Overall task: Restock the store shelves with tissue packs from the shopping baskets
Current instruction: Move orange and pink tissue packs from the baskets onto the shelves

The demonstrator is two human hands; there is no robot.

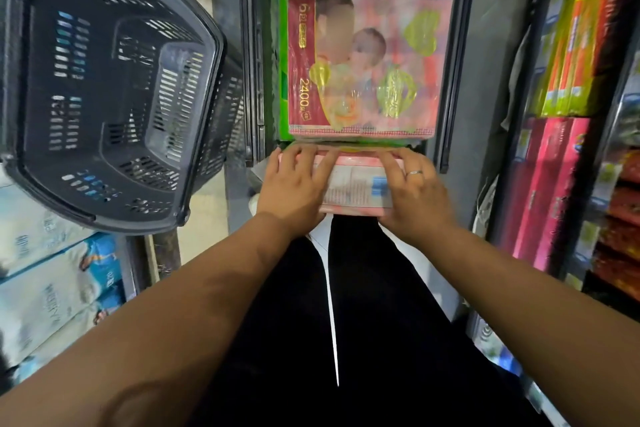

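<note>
Tissues (356, 185) between left hand (294, 184), right hand (415, 189)

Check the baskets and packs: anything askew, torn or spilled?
Nothing torn or spilled shows. The one oddity is the empty black basket, which sits skewed at an angle beside the full basket rather than lined up with it. The left hand and right hand hold the nearest pink pack level.
</note>
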